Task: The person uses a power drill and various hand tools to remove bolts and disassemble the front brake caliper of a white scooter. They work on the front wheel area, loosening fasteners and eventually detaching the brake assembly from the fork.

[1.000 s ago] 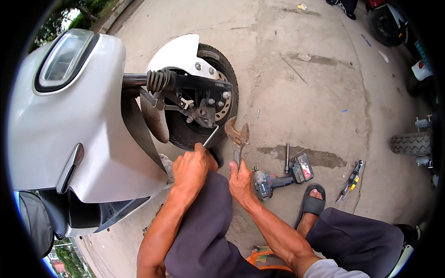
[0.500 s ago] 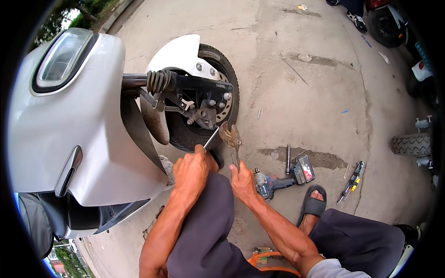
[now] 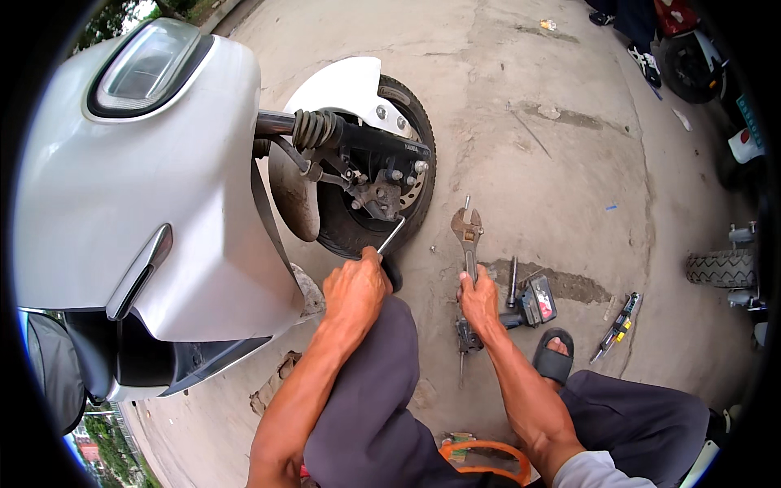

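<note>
My left hand is closed around a slim silver hex key. Its bent end reaches up to the lower side of the brake caliper, beside the black front wheel of a white scooter; whether it sits in a bolt is too small to tell. In my right hand is an adjustable wrench, gripped by the handle, its worn jaws pointing away from me and apart from the wheel. A small bolt shows just beyond the jaws. My right hand partly covers a cordless impact wrench.
The impact wrench's battery and a dark metal bar lie right of my right hand. Farther right are a sandal on my foot and a bundle of tools. An orange handle shows below. Other vehicles stand along the right edge.
The adjustable wrench has moved right, away from the wheel, and now lies over the impact wrench's side. The hex key stays at the caliper. The whole view has shifted slightly.
</note>
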